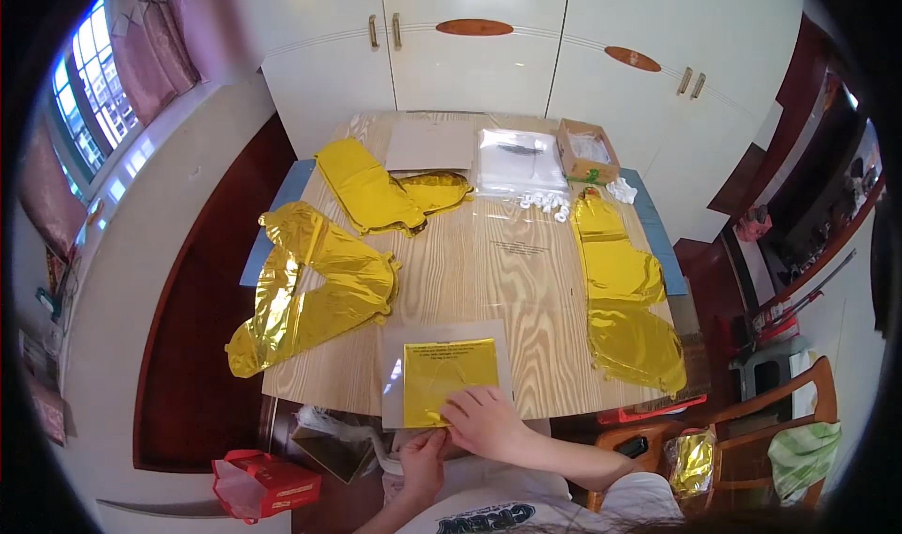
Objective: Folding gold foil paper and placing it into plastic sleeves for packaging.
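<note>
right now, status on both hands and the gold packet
Left hand pinching the bottom edge of the clear sleeve. Right hand flat on the folded gold foil packet in it. Packet at near table edge, nothing blocking.

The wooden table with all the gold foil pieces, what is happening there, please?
A person sits at the wooden table and handles a clear flat packet with a folded gold foil sheet inside, at the near edge. The right hand rests on its lower corner; the left hand pinches its bottom edge. Flat gold foil balloons lie on both sides, and a small cardboard box stands at the far end.
</note>
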Demonstrator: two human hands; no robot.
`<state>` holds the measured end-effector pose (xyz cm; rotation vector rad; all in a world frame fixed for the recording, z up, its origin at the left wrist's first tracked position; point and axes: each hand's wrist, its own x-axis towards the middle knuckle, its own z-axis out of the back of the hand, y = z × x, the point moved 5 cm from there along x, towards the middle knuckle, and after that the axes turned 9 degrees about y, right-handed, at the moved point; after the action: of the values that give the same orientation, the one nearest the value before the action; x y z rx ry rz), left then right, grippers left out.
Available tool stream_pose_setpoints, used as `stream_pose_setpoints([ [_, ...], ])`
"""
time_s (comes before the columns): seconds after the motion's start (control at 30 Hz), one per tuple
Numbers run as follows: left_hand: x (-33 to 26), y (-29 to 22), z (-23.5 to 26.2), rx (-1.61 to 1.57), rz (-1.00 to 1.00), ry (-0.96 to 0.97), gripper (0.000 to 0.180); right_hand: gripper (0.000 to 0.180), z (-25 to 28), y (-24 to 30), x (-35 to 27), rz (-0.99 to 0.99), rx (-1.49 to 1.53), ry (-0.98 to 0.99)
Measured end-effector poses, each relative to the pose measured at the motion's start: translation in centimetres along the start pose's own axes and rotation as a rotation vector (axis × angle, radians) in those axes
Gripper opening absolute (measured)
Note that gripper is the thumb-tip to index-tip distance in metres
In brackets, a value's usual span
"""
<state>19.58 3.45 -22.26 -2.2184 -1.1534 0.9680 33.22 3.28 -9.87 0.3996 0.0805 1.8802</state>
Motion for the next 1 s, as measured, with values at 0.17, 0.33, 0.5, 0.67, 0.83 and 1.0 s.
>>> stream_pose_setpoints([
  [0.17,0.5,0.4,1.1,0.078,0.026,0.008,0.007,0.037,-0.8,-0.5,0.2,-0.043,-0.023,0.001],
  [0.33,0.8,0.0,0.9,0.068,0.025,0.034,0.004,0.037,-1.0,-0.8,0.3,-0.062,-0.004,-0.054],
  [0.5,0.3,-0.5,0.1,0.153,0.093,0.035,0.004,0.037,-1.2,-1.1,0.2,-0.095,-0.057,-0.063],
  [0.67,0.4,-0.4,0.3,0.172,0.081,0.058,0.004,0.037,-1.6,-1.4,0.0,-0.099,-0.073,-0.021],
  [0.83,0.3,-1.4,-0.1,0.375,0.032,0.124,0.008,0.037,-1.1,-2.9,-0.5,0.036,-0.042,0.057],
  [1.0,-0.8,-5.3,-1.5,0.948,0.19,0.379,0.013,0.034,-1.2,-4.0,-1.1,0.091,-0.047,0.049],
])
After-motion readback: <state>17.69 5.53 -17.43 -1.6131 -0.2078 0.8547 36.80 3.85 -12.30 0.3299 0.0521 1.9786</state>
